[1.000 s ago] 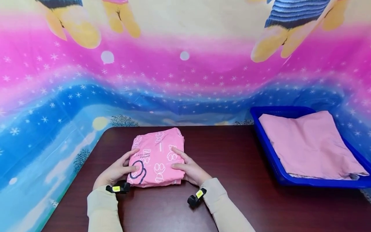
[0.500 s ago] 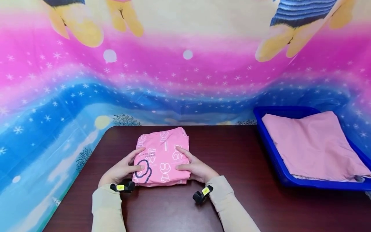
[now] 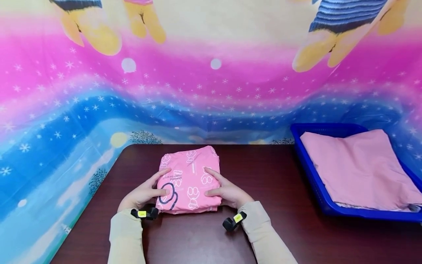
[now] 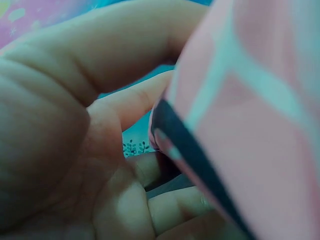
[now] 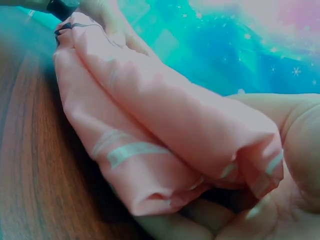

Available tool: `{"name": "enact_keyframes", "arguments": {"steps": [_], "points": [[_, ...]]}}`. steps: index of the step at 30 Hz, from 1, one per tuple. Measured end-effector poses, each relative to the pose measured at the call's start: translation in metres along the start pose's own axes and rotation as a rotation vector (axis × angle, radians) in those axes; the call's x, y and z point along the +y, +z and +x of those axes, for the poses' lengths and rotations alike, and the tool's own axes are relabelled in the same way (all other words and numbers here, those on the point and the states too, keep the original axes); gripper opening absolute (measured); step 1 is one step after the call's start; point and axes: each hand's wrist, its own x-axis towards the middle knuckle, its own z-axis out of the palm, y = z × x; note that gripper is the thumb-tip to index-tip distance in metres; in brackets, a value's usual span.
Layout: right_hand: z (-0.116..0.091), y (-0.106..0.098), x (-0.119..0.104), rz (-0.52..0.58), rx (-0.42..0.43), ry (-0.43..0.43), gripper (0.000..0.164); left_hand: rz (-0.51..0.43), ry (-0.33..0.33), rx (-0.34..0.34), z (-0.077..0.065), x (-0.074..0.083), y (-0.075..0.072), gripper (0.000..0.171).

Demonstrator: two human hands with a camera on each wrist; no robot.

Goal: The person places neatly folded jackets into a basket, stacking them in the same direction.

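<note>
A folded pink cloth (image 3: 189, 183) with white cartoon-animal outlines, small lettering and a dark looping line forms a thick, squarish bundle over the dark wooden table. My left hand (image 3: 143, 190) grips its left side, thumb and index finger on top, other fingers underneath. From the opposite side my right hand (image 3: 227, 190) holds it the same way. In the right wrist view, the cloth's rounded folded layers (image 5: 150, 110) show edge-on, with right-hand fingers (image 5: 175, 227) under the lower corner. The left wrist view has the cloth (image 4: 260, 115) close up against the left fingers (image 4: 145, 100).
A blue plastic basket (image 3: 324, 207) stands at the table's right, with another pink cloth (image 3: 359, 172) lying spread in it. Behind the brown tabletop (image 3: 194, 238) hangs a printed backdrop (image 3: 204, 91). Black wrist straps (image 3: 145, 213) sit on both wrists.
Both hands and the bundle between them have shifted slightly right along the table. The head view has also turned a little. The grip looks the same.
</note>
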Motion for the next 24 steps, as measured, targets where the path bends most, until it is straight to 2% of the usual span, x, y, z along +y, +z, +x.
{"name": "enact_keyframes", "arguments": {"steps": [16, 24], "points": [[-0.015, -0.004, -0.020, -0.146, 0.048, 0.058, 0.095, 0.048, -0.014, 0.007, 0.007, 0.008, 0.013, 0.085], [-0.024, -0.014, -0.030, -0.184, 0.043, 0.055, 0.095, 0.055, 0.016, 0.023, 0.018, 0.008, 0.023, 0.084]]}}
